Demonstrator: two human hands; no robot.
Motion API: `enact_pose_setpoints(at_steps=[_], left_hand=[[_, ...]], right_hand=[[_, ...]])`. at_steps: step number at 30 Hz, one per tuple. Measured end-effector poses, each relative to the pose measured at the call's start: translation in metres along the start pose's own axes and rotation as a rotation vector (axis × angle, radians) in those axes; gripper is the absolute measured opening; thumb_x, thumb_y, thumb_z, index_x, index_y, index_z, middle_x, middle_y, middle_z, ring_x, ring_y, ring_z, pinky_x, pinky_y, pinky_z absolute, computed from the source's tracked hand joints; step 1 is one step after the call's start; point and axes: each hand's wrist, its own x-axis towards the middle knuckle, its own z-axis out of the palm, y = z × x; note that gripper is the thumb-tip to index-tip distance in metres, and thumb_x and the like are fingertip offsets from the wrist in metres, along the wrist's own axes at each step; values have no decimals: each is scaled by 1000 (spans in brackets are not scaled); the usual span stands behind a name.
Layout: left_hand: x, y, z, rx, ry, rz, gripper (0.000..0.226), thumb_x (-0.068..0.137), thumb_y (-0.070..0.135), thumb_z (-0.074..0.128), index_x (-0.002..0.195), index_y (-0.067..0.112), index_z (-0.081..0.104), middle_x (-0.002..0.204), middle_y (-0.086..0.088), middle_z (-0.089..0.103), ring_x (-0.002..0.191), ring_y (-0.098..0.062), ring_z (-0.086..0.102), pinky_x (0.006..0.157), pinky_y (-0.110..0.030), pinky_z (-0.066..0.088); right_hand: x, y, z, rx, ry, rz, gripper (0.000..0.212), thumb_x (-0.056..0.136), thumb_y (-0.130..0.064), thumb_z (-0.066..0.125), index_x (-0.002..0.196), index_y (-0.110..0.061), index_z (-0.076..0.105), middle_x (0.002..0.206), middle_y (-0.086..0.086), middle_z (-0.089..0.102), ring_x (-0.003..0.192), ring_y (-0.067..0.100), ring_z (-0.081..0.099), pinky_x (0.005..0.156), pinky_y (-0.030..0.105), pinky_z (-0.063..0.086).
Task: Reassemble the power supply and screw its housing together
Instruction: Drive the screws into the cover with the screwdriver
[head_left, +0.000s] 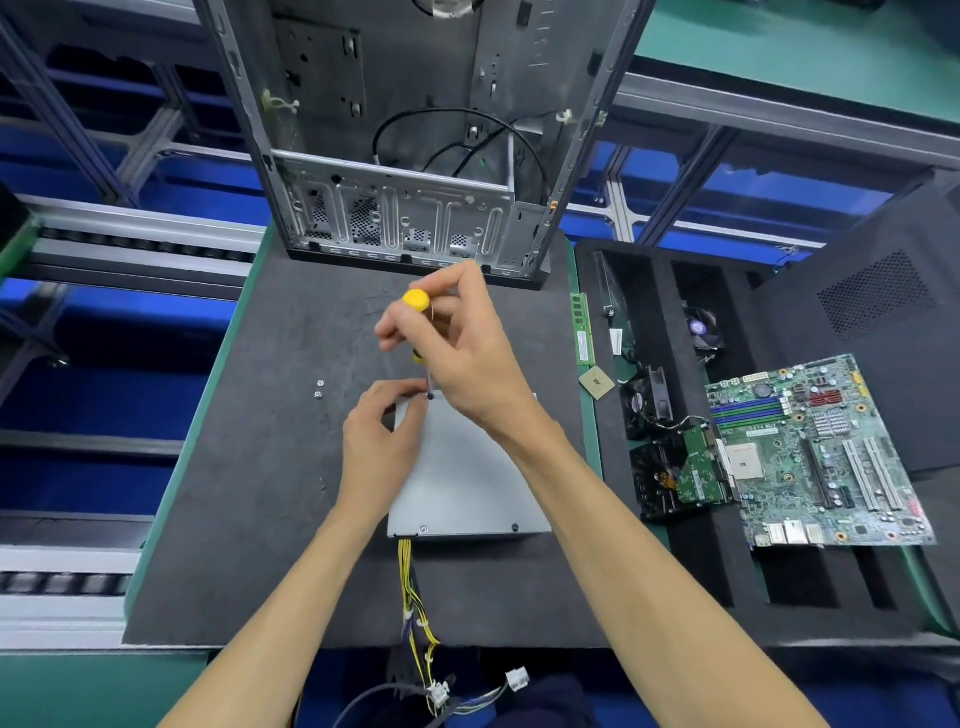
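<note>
Gripping the screwdriver, the right hand drives a screw beside left fingertips.

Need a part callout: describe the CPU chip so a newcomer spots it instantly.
Start at the green motherboard on the right, then look left across the black foam tray to its edge. The CPU chip lies just below the long green RAM stick: small, square, tan-gold.

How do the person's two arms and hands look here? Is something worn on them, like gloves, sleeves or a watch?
Both arms are bare from the bottom edge of the picture up to the hands. The left hand and the right hand have no gloves. No sleeve, watch, ring or wrist strap shows on either arm.
</note>
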Motion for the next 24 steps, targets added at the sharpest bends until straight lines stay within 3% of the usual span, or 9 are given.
enact_pose_setpoints(at_steps=[2, 4, 5, 7, 10, 14, 18, 24], left_hand=[[0, 0, 0, -5, -2, 2, 22, 96, 8, 60, 99, 27, 71, 98, 7, 71, 100, -15, 63, 84, -23, 46], [0, -1, 0, -5, 2, 3, 20, 96, 9, 61, 101, 24, 73, 101, 7, 71, 103, -15, 64, 89, -29, 49], [-1, -1, -1, -3, 5, 4, 20, 96, 8, 61, 103, 23, 73, 103, 8, 72, 104, -14, 64, 92, -33, 51], [-1, 0, 0, -6, 13, 3, 21, 96, 7, 60, 105, 19, 75, 106, 8, 72, 107, -15, 64, 96, -39, 51], [-1, 1, -1, 11, 20, 13, 20, 96, 7, 61, 106, 16, 75, 106, 9, 72, 108, -15, 64, 95, -41, 52], [-1, 0, -1, 13, 14, 16, 20, 97, 9, 60, 107, 17, 75, 106, 10, 72, 108, -13, 63, 94, -36, 51], [0, -1, 0, -8, 16, 12, 20, 96, 10, 61, 106, 19, 75, 105, 11, 72, 107, -9, 63, 92, -24, 48], [1, -3, 1, -11, 25, 23, 20, 96, 8, 61, 105, 18, 75, 104, 8, 72, 104, -4, 63, 86, -9, 44]], right_hand=[[0, -3, -2, -93, -17, -24, 27, 96, -13, 65, 99, -20, 39, 77, 4, 69, 68, 27, 68, 69, 43, 56], [-1, -1, -3, -111, -44, -29, 18, 99, -20, 59, 106, -20, 42, 74, 1, 57, 68, 34, 54, 69, 53, 51], [-2, 1, -4, -87, -43, -16, 12, 101, -23, 53, 112, -23, 48, 75, 1, 49, 69, 33, 45, 69, 52, 46], [-5, 0, -3, -28, -29, 18, 27, 103, -25, 38, 123, -25, 56, 80, 3, 42, 73, 24, 38, 70, 41, 38], [-7, -3, -3, -3, -58, 49, 35, 104, -25, 31, 123, -22, 60, 87, 0, 48, 81, 15, 45, 78, 35, 36], [-6, -5, -6, -62, -75, 35, 27, 105, -23, 37, 114, -20, 61, 92, -1, 57, 85, 15, 58, 76, 29, 43], [-6, -3, -12, -26, -67, -4, 4, 103, -11, 52, 107, -10, 49, 92, 11, 68, 84, 20, 68, 75, 23, 49], [-5, -7, -14, -27, -28, -22, 26, 95, -8, 69, 97, -10, 43, 91, 15, 76, 84, 26, 76, 70, 21, 51]])
